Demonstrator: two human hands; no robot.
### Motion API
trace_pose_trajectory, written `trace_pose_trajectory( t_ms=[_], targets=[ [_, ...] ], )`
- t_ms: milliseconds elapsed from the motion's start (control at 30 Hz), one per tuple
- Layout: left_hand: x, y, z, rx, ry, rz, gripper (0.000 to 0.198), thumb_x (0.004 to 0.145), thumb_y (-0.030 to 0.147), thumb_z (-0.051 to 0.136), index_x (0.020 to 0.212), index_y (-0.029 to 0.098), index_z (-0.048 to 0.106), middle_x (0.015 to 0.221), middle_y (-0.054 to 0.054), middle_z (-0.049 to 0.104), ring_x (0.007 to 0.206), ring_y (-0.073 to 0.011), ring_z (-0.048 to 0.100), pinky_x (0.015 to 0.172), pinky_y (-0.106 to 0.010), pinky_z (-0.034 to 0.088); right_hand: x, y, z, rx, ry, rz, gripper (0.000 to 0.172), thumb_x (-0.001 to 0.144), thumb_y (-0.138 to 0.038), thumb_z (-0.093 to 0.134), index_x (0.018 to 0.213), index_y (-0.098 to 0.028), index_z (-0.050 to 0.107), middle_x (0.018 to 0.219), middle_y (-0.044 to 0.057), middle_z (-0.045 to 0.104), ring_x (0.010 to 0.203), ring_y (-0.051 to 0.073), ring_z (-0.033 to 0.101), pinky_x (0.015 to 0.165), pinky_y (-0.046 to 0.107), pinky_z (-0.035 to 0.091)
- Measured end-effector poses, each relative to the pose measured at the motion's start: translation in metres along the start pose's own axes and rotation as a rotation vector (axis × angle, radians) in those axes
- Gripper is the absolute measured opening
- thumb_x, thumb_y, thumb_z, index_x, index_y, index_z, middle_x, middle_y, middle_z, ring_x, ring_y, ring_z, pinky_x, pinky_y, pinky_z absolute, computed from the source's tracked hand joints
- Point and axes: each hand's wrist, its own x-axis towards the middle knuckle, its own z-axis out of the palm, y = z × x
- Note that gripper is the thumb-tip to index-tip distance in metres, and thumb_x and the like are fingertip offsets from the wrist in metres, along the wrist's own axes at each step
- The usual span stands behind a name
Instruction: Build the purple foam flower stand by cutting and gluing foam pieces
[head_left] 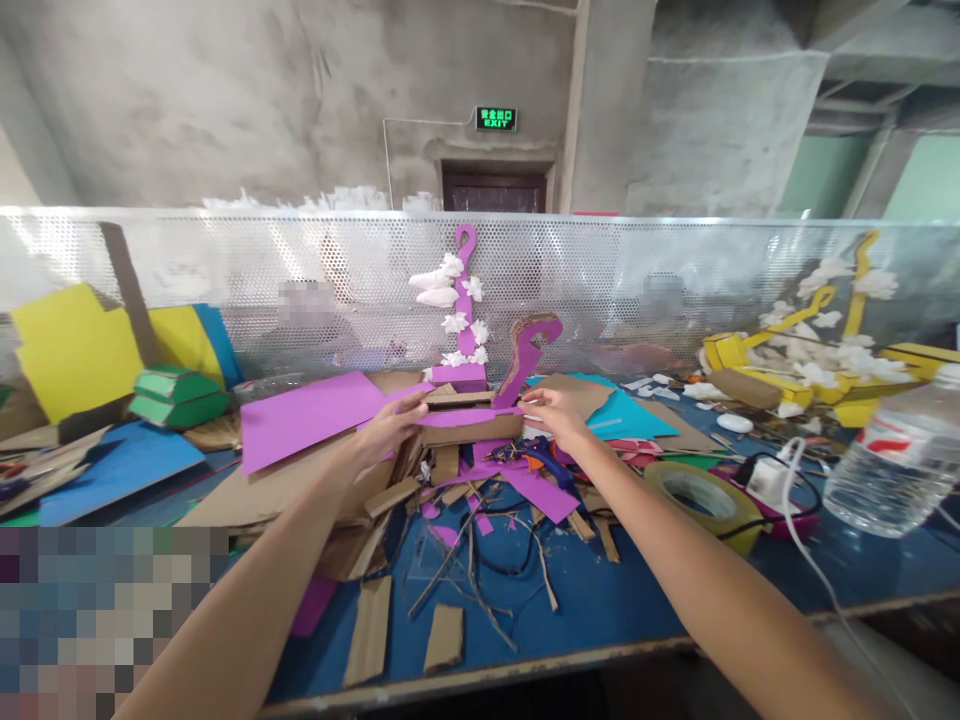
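Note:
Between my hands is a purple cardboard model (469,418), a low box-like base with brown cardboard sides. From its right part rises a curved, hook-topped purple post (523,360) with a raw corrugated edge. My left hand (386,428) pinches the base at its left end. At the right end, beside the foot of the post, my right hand (559,418) grips it with thumb and fingers. Just behind stands a finished-looking purple hook post (466,290) with white paper tufts, upright on a purple block. A blue hot glue gun (556,470) lies below my right hand.
Cardboard scraps (445,638) and thin strips litter the blue table (517,610). Purple sheet (311,420) and green box (178,397) are left. Right are a tape roll (701,500), white plug (771,482) with cable, water bottle (896,455) and yellow models (795,350). A perforated metal screen (360,260) stands behind.

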Motion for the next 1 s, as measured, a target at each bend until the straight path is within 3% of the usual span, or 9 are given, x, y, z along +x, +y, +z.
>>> trace_pose_trajectory(
  t_ms=[100,233,633,867,1000],
  targets=[
    [-0.0004,-0.0019,-0.0018,0.086,-0.025,0.015,0.079,0.065,0.035,0.088,0.139,0.029,0.059,0.147,-0.009,0.057,0.139,-0.0322,0.047,0.117,-0.046,0.033,-0.0009,-0.0008,0.0011,-0.011,0.011,0.004,0.032,0.054,-0.026,0.090,0.072,-0.018,0.065,0.066,-0.002,0.059,0.072,0.014,0.063,0.072,0.030,0.059],
    [0.0013,-0.0052,-0.0040,0.128,-0.050,0.055,0.077,0.069,0.030,0.085,0.141,0.029,0.057,0.156,-0.007,0.046,0.147,-0.0293,0.036,0.124,-0.046,0.022,-0.0006,-0.0010,0.0010,-0.005,0.006,0.005,0.029,0.056,-0.024,0.089,0.072,-0.018,0.066,0.066,-0.002,0.060,0.072,0.014,0.064,0.073,0.031,0.059],
    [0.0023,-0.0040,-0.0013,-0.058,0.051,-0.072,0.069,0.068,0.027,0.084,0.134,0.026,0.063,0.150,-0.009,0.053,0.141,-0.0323,0.045,0.120,-0.049,0.032,0.0028,-0.0005,-0.0016,0.035,-0.029,0.002,0.019,0.060,-0.015,0.082,0.075,-0.018,0.069,0.072,0.001,0.065,0.078,0.016,0.066,0.078,0.034,0.060],
    [0.0020,-0.0001,-0.0059,0.312,-0.106,0.097,0.094,0.060,0.024,0.088,0.146,0.031,0.050,0.161,-0.008,0.036,0.150,-0.0334,0.029,0.124,-0.053,0.018,0.0037,-0.0026,-0.0011,0.050,0.013,0.027,0.018,0.062,-0.014,0.080,0.073,-0.018,0.067,0.071,0.000,0.065,0.076,0.015,0.066,0.076,0.031,0.061],
    [0.0035,0.0020,-0.0036,0.348,-0.111,0.179,0.089,0.064,0.028,0.086,0.146,0.030,0.050,0.160,-0.007,0.039,0.149,-0.0319,0.031,0.125,-0.051,0.017,0.0041,-0.0029,-0.0006,0.047,0.025,0.027,0.020,0.061,-0.015,0.082,0.072,-0.018,0.065,0.072,0.000,0.066,0.075,0.014,0.066,0.075,0.030,0.061]
  ],
)
